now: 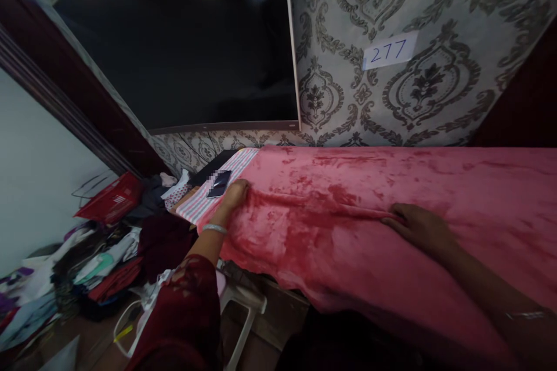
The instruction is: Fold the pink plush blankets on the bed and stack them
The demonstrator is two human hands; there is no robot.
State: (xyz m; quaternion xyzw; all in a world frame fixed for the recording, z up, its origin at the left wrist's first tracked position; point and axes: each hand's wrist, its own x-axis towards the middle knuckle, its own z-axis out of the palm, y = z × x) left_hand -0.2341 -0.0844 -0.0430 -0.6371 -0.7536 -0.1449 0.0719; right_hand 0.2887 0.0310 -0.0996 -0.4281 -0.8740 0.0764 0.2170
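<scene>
A pink plush blanket (348, 255) lies spread over a long table and hangs down over its front edge. Near the blanket's left end my left hand (236, 192) is closed on the fabric. My right hand (420, 226) pinches the same blanket farther right, thumb and fingers together. Between the two hands a raised fold runs across the cloth. Under the blanket's left side a striped cloth (195, 207) shows, and a dark phone (220, 183) rests on it just left of my left hand.
A big dark television (183, 40) hangs on the patterned wall, beside a paper marked 277 (390, 51). Heaped clothes (104, 266) cover the floor at left, with a red bag (114, 198) behind them. A pale plastic stool (246, 301) stands below the table's front edge.
</scene>
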